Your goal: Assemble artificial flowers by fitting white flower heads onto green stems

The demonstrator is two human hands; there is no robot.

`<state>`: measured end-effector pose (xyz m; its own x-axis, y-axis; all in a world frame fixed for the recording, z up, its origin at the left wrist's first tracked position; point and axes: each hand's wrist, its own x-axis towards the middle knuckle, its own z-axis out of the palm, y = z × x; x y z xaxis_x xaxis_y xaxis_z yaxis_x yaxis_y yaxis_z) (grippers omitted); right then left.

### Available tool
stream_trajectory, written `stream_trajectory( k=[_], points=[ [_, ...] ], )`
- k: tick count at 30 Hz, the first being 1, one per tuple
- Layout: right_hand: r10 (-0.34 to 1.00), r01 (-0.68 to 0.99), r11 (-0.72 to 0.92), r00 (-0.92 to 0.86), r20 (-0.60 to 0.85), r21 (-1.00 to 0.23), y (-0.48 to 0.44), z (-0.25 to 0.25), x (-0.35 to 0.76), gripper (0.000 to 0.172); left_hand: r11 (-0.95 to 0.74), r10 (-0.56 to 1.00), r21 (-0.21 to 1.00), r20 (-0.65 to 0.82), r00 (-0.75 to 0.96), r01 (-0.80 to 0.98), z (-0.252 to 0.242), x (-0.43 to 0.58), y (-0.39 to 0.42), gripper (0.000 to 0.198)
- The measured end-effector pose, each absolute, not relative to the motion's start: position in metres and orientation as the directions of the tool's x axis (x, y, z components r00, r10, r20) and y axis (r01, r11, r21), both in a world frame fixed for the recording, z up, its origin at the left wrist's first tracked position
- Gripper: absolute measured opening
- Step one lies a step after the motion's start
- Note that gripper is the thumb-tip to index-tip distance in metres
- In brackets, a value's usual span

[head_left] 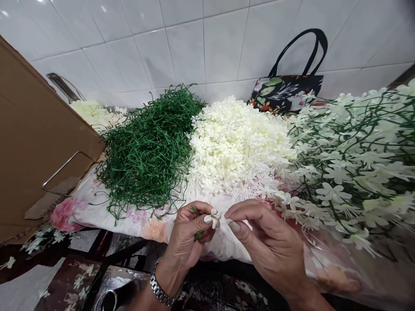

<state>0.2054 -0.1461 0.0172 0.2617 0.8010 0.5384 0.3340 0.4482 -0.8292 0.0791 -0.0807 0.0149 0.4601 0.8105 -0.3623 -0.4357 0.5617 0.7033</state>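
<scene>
My left hand (pixel 188 237) is closed around a thin green plastic stem (pixel 197 235) with a small white artificial flower (pixel 214 217) at its tip. A metal watch sits on that wrist. My right hand (pixel 266 239) pinches its thumb and forefinger together right beside the flower, on a small white piece I cannot make out. Both hands hover over the front edge of a floral cloth (pixel 97 207). Just behind them lie a heap of green stems (pixel 149 151) and a heap of loose white flower heads (pixel 236 142).
Assembled white flower sprays (pixel 356 160) are piled at the right. A brown cardboard flap (pixel 35 142) rises at the left. A black floral tote bag (pixel 287 93) leans on the white tiled wall. More white flowers (pixel 94 113) lie at the back left.
</scene>
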Motion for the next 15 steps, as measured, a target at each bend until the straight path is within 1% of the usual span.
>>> stream_trajectory(
  k=[4, 9, 15],
  points=[
    [0.768, 0.336, 0.494, 0.264, 0.583, -0.802, -0.143, 0.009, 0.193, 0.012, 0.538, 0.831, 0.714, -0.36, 0.424, -0.448, 0.012, 0.079, -0.088, 0.023],
    [0.75, 0.389, 0.499, 0.253, 0.611, -0.774, -0.142, 0.001, 0.19, 0.017, 0.512, 0.843, 0.732, -0.328, 0.425, -0.449, 0.005, 0.076, -0.091, 0.022],
    [0.748, 0.444, 0.499, 0.214, 0.629, -0.745, -0.144, 0.002, 0.189, 0.018, 0.427, 0.88, 0.79, -0.253, 0.402, -0.44, 0.003, 0.073, -0.091, 0.02]
  ],
)
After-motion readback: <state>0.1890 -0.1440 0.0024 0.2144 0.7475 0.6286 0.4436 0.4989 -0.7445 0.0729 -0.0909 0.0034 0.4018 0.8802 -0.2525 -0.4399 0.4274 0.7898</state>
